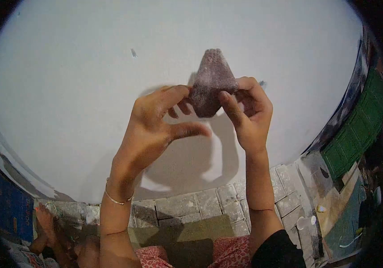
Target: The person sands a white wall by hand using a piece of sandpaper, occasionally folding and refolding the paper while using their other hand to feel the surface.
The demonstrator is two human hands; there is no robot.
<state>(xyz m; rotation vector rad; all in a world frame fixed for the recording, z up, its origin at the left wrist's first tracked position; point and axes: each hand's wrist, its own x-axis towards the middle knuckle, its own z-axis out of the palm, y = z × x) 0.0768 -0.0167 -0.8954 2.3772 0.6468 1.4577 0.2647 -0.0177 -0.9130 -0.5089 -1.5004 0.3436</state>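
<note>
Brownish-purple, folded, rough-surfaced sheet (214,82) held up in front of smooth white wall (89,58). Right hand (252,114): fingers and thumb pinched on sheet's lower right side. Left hand (153,114): fingers at sheet's left edge, contact unclear, thumb spread wide apart. Grey paved floor (178,206) below.

Green panel (354,127) and white cup (306,222) at right, grey paving bricks (178,205) below
</note>
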